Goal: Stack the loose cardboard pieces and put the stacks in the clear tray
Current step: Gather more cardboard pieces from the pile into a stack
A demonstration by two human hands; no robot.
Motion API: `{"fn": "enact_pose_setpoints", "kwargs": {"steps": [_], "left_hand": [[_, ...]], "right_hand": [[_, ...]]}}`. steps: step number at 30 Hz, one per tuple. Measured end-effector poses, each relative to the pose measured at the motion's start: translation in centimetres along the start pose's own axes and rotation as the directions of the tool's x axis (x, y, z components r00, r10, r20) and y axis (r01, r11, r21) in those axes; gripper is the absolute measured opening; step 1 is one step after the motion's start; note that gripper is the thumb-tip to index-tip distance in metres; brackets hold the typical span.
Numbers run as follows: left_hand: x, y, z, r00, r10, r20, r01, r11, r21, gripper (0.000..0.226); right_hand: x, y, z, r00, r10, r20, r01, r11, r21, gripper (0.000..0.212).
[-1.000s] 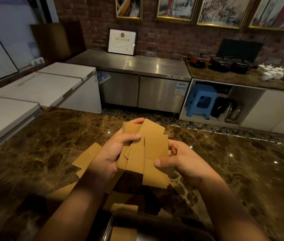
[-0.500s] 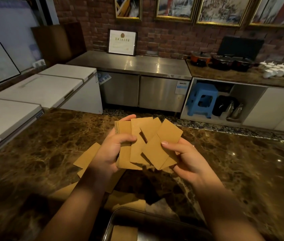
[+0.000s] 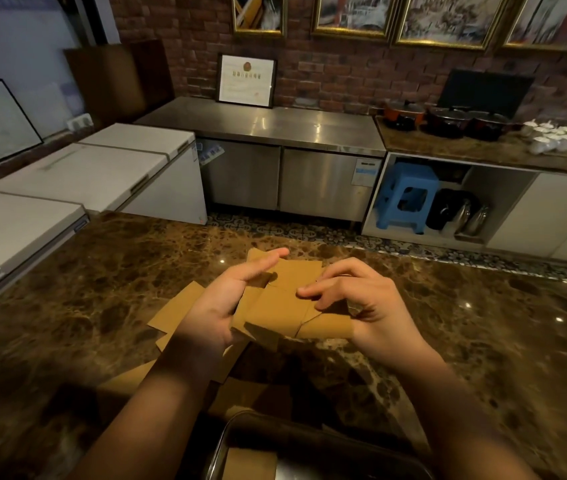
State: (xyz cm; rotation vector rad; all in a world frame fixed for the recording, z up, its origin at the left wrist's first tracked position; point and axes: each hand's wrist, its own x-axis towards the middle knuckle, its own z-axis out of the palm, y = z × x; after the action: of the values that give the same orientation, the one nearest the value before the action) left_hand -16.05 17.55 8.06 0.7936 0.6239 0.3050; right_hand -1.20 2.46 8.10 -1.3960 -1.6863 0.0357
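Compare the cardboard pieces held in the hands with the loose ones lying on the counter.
The held cardboard pieces are off the marble counter, fanned between the left hand and right hand; the loose cardboard pieces lie flat on it, untouched. The held ones catch the light and show clearly; the loose ones lie partly hidden behind the left arm. Both are flat, brown and not yet squared.

Head camera, looking forward and down

It sits close above the marble counter (image 3: 448, 341), facing across it toward the steel cabinet (image 3: 275, 133) and brick wall (image 3: 344, 74) beyond; the counter's near edge falls below the frame.
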Motion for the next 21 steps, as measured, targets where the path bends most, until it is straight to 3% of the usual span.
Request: {"fn": "enact_pose_setpoints", "kwargs": {"steps": [3,8,11,13,14,16,18,21], "left_hand": [[-0.2,-0.2,0.1,0.999,-0.008,0.052,0.005,0.998,0.067,0.05],[-0.3,-0.8,-0.4,0.986,0.003,0.166,-0.012,0.999,0.051,0.054],[0.1,-0.4,-1.0,0.99,0.058,0.126,-0.054,0.998,-0.031,0.054],[0.2,-0.2,-1.4,0.982,0.114,0.148,-0.08,0.973,-0.218,0.058],[0.2,-0.1,-1.6,0.978,0.15,0.146,-0.098,0.944,-0.314,0.06],[0.4,-0.1,-2.1,0.966,0.229,0.122,-0.165,0.904,-0.394,0.067],[0.6,-0.2,-2.2,0.96,0.271,0.077,-0.225,0.902,-0.37,0.071],[0.5,-0.6,-1.3,0.968,0.248,0.036,-0.229,0.936,-0.267,0.045]], "right_hand": [[-0.2,0.1,0.4,0.998,-0.062,0.024,0.064,0.992,-0.106,0.028],[-0.2,0.0,0.6,0.997,-0.075,0.028,0.079,0.987,-0.138,0.024],[-0.3,0.1,0.1,1.0,0.024,-0.014,-0.026,0.993,-0.116,0.021],[-0.4,0.2,0.0,0.98,0.166,-0.108,-0.171,0.985,-0.039,0.017],[-0.4,0.1,0.0,0.947,0.275,-0.164,-0.273,0.961,0.036,0.025],[-0.3,-0.1,0.0,0.832,0.508,-0.222,-0.45,0.853,0.266,0.039],[-0.2,-0.2,0.3,0.715,0.679,-0.169,-0.535,0.686,0.493,0.039],[0.1,-0.7,0.5,0.613,0.79,-0.02,-0.536,0.434,0.724,0.033]]}}
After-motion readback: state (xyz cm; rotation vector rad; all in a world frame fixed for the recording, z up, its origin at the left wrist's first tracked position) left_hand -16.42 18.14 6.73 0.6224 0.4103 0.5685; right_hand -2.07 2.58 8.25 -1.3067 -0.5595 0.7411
